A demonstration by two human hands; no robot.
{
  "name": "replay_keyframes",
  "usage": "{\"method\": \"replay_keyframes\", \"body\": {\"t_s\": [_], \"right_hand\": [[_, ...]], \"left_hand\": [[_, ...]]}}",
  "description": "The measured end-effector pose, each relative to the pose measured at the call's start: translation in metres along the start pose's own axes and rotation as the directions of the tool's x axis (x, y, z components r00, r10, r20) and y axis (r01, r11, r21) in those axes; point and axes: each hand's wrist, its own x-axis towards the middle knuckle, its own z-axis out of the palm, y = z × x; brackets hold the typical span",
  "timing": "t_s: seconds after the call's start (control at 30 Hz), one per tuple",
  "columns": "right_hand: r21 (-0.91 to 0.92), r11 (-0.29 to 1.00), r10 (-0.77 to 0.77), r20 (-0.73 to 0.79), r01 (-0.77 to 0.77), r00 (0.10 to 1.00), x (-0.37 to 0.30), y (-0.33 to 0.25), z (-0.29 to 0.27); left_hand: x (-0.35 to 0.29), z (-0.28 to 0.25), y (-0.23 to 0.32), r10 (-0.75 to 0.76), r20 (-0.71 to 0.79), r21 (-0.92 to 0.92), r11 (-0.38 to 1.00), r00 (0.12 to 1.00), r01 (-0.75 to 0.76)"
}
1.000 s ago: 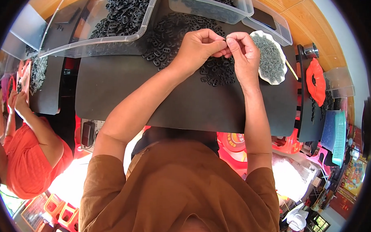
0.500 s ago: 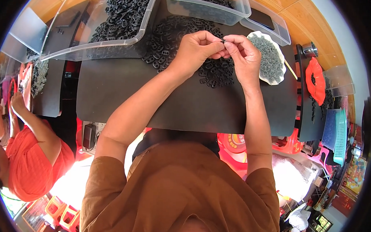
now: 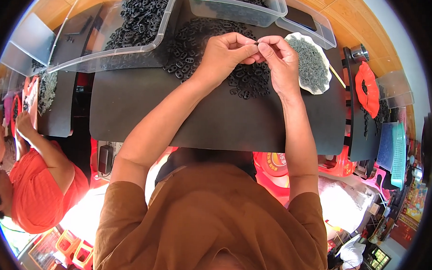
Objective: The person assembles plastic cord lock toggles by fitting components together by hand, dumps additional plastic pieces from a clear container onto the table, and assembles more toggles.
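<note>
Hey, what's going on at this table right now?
A person in a brown shirt is working at a black mat. The left hand and right hand meet above a loose pile of small black rings, pinching one tiny black piece between the fingers. A white dish of grey pins sits just right of the hands, and clear plastic tubs with more black parts stand behind. Another person in an orange shirt works at the left.

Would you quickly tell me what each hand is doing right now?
Left hand: fingers pinched shut on a small black part.
Right hand: fingertips pinched on the same small black part.
</note>
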Motion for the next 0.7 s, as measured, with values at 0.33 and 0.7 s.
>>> {"method": "replay_keyframes", "body": {"t_s": [0.33, 0.7], "right_hand": [[-0.009, 1.000, -0.012, -0.051, 0.012, 0.999, 0.004, -0.011, -0.014], [0.012, 1.000, -0.024, -0.057, 0.025, 0.998, 0.005, -0.004, -0.024]], "left_hand": [[-0.051, -0.014, 0.005, 0.292, 0.402, 0.748, 0.441, 0.868, -0.495], [-0.041, 0.009, 0.004, 0.196, 0.431, 0.865, 0.189, 0.881, -0.466]]}}
